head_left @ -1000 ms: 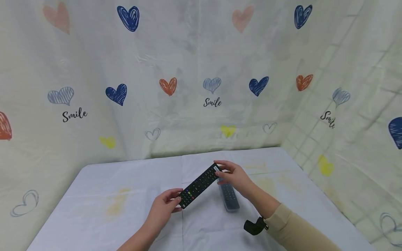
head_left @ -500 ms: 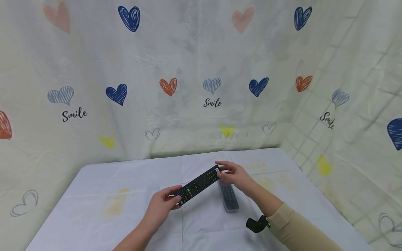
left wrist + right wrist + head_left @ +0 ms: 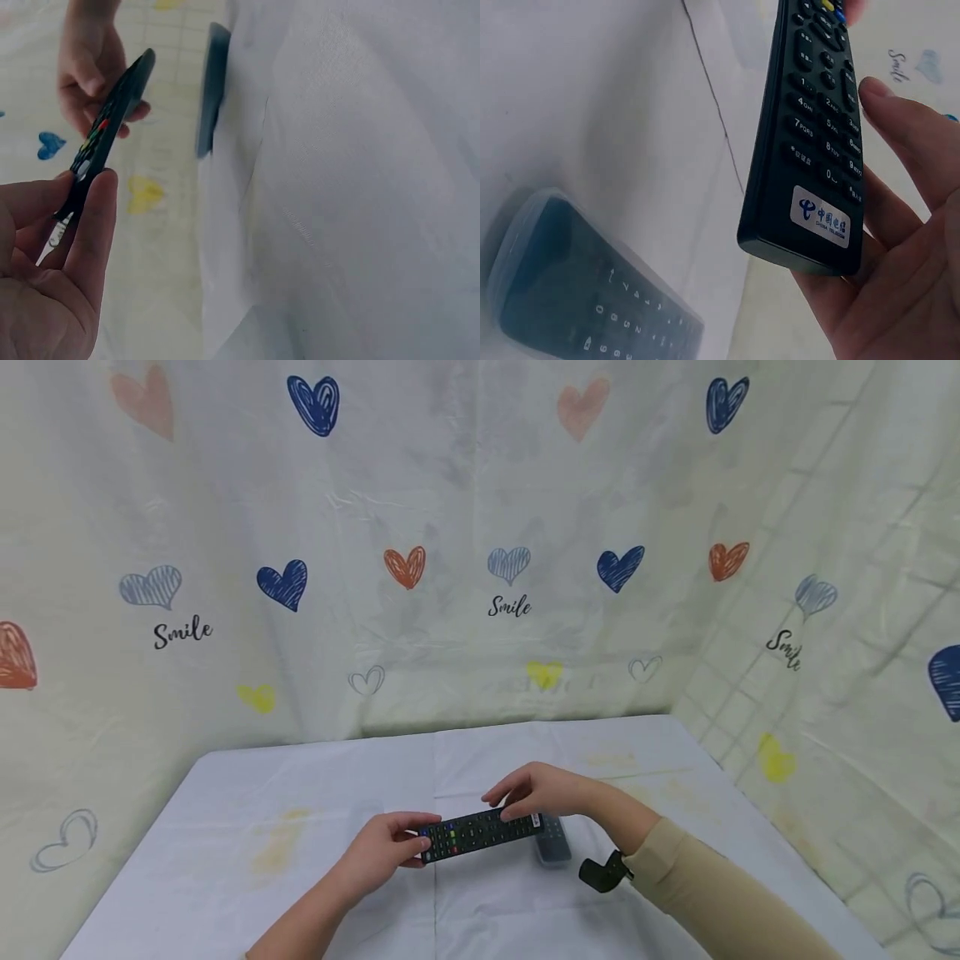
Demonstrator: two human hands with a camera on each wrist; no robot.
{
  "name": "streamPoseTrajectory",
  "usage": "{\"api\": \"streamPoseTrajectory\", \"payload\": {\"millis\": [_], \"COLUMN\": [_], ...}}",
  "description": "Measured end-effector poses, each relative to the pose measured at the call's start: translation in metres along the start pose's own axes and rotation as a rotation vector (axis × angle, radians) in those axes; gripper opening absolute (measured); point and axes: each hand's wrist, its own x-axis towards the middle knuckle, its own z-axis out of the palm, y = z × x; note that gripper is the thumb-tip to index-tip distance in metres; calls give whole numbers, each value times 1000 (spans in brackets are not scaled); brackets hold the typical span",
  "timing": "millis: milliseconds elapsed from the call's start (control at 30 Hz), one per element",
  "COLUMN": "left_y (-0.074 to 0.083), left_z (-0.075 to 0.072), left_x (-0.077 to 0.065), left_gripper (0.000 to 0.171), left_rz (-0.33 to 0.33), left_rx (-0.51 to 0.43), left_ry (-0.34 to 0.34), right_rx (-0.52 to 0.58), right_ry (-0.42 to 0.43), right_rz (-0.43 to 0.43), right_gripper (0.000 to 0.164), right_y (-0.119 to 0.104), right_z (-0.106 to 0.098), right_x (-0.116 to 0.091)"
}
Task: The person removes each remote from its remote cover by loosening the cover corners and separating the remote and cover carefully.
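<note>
A black remote control (image 3: 472,833) with several rows of buttons and a white label is held up over the table, tilted and lying nearly crosswise in the head view. My left hand (image 3: 382,852) pinches its left end between thumb and fingers. At the other part my right hand (image 3: 551,792) reaches over the upper edge, its thumb right at the edge and its fingers curled behind the remote. In the right wrist view the labelled end points toward the camera. A second, grey-blue remote control (image 3: 585,292) in a clear cover lies on the table, partly hidden in the head view.
A white cloth with creases and yellowish stains covers the table (image 3: 285,893). Behind and to the right hangs a pale curtain (image 3: 442,468) printed with hearts and "Smile". A black wrist camera (image 3: 602,874) sits below the right forearm.
The black remote has swung from a steep diagonal to nearly level, its labelled end coming down. My right hand has moved left and lower, from that end toward the remote's middle.
</note>
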Motion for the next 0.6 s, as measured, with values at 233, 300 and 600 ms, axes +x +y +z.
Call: {"api": "streamPoseTrajectory", "payload": {"millis": [233, 300, 600], "left_y": [4, 5, 4], "left_z": [-5, -6, -11], "left_x": [0, 1, 8], "left_gripper": [31, 31, 32], "left_rz": [-15, -14, 7], "left_rx": [38, 44, 44], "left_ry": [-86, -104, -92], "right_rx": [-76, -78, -91], "right_ry": [-86, -100, -134], "right_rz": [19, 13, 36], "right_gripper": [29, 30, 40], "right_y": [-6, -7, -11], "right_z": [9, 10, 16], "right_x": [4, 4, 0]}}
